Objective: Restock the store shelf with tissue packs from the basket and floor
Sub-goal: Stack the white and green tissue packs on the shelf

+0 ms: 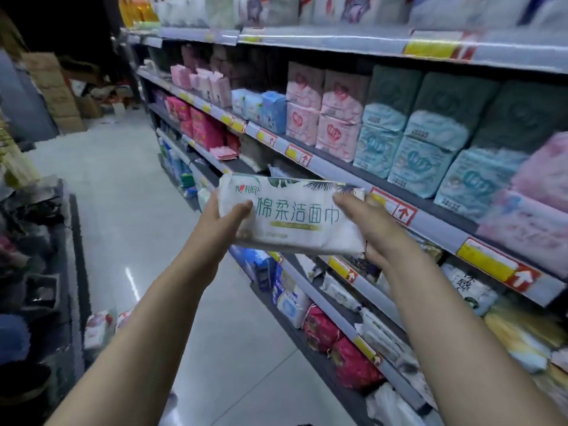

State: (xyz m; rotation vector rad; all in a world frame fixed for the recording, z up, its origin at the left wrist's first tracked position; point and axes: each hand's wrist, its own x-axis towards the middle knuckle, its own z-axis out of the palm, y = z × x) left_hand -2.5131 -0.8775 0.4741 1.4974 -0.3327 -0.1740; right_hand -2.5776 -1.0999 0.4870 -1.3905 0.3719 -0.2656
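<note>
White tissue pack (295, 215) held in the air before the shelf (347, 176), long axis running left to right, printed face turned to the camera, left end gripped by the left hand (226, 218), right end gripped by the right hand (373, 229), price tags (395, 207) just behind it.

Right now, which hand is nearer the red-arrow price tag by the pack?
The right hand, gripping the white pack beside the red-arrow price tag; the left hand holds its far end.
</note>
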